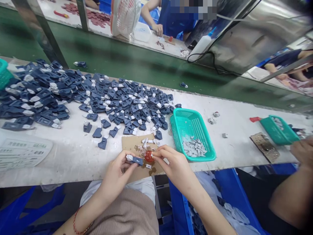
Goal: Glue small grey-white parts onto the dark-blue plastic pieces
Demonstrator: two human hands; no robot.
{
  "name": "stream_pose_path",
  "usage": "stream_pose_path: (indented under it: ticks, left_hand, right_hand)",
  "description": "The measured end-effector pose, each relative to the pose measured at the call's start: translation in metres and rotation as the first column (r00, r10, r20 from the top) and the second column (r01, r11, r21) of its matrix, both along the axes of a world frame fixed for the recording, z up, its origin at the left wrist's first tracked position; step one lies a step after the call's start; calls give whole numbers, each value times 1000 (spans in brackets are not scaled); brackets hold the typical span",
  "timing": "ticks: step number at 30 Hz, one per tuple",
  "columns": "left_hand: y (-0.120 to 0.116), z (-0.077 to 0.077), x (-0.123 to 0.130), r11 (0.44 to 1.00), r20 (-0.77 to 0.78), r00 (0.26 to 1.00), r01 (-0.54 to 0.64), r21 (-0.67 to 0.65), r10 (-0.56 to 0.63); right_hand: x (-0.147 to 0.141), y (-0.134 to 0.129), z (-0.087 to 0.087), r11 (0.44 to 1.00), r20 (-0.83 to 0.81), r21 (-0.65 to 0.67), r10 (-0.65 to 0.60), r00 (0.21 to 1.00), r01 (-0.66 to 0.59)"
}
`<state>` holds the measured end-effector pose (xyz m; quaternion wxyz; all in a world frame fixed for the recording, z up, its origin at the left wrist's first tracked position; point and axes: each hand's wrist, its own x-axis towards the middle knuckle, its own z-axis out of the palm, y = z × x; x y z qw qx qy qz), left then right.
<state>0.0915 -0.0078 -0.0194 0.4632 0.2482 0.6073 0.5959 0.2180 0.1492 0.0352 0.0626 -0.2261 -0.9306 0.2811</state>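
Note:
My left hand [122,168] is closed on a dark blue plastic part [137,160] with a white wrapped-looking end, held over the cardboard sheet [130,143]. Thumb and forefinger of my right hand [170,160] pinch a small pale piece [152,154] at the rim of a small red cup [148,156]. Several light grey plastic pieces [151,141] lie on the cardboard behind the cup. Another grey piece [148,166] rests just in front of it, beside wet-looking brown stains.
A big heap of blue parts [132,101] covers the table's left and back. To the right stands a green basket [193,130] holding grey pieces. A co-worker's hand [303,151] is at far right, near a second green basket [278,130]. A plastic bag [24,148] lies left.

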Motion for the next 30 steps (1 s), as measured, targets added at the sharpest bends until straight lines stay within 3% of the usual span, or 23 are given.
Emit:
stream_pose_path:
  ticks: [9, 12, 13, 15, 18, 21, 23, 30]
  left_hand:
    - [3, 7, 2, 995, 50, 997, -61, 84, 56]
    - [6, 11, 3, 992, 117, 990, -95, 83, 85]
    - [7, 12, 4, 991, 148, 985, -100, 84, 87]
    - [9, 16, 6, 990, 206, 975, -104, 101, 81]
    - [13, 23, 9, 991, 264, 963, -93, 101, 63]
    - [16, 31, 12, 990, 309, 947, -118, 78, 89]
    - [17, 34, 14, 987, 332, 938, -136, 89, 100]
    - [13, 36, 17, 982, 296, 950, -143, 125, 100]
  right_hand:
    - [-1, -3, -1, 995, -47, -81, -66, 997, 62]
    - [2, 0, 2, 953, -50, -267, -163, 985, 144]
    - [4, 1, 3, 910, -43, -372, -216, 976, 185]
    - [8, 2, 5, 771, -35, -582, -339, 940, 257]
    - [10, -2, 7, 568, -52, -779, -482, 875, 267]
    - [9, -9, 11, 473, -58, -851, -516, 855, 227]
    - [7, -14, 14, 465, -55, -859, -498, 865, 213]
    - [2, -24, 20, 531, -111, -831, -448, 887, 165]
